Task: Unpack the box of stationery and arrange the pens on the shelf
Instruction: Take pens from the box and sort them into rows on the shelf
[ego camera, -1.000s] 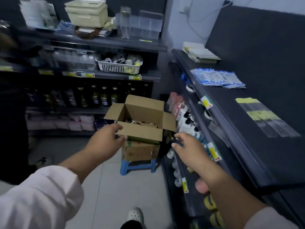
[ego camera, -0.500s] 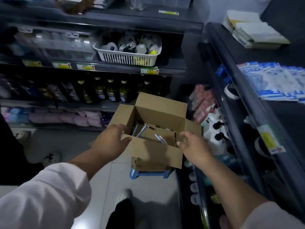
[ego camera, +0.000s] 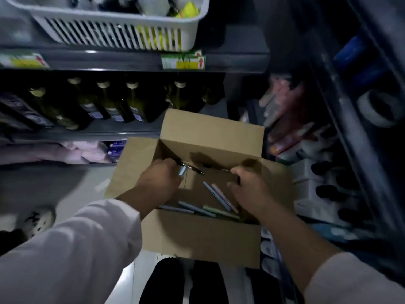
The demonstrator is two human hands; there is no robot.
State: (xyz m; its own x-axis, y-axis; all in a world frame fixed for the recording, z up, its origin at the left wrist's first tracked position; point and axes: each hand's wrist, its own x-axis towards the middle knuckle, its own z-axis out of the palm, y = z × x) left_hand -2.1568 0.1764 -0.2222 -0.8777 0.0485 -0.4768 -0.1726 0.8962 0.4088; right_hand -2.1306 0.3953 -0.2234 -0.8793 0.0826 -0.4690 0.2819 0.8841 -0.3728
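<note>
– Hands first: what is each one doing?
– Both are down inside the open cardboard box at the centre of the frame. The left hand has its fingers curled round a dark pen and a light-blue pen, and the pens' ends stick out toward the right.
– And the right hand?
– The right hand is curled near the box's right inner wall. Whether it grips anything, I cannot tell.
– Where are the other pens?
– Loose pastel pens in blue, pink and green lie on the box floor between and below the two hands, some of them crossing.
– And around the box?
– Behind it, at centre left, is a shelf of dark bottles. At the top of the frame a white slatted basket stands on the shelf above, and a yellow price label sits on that shelf's edge. A blurred tape roll sits at the right edge. White sleeves cover the arms at the bottom of the frame.
</note>
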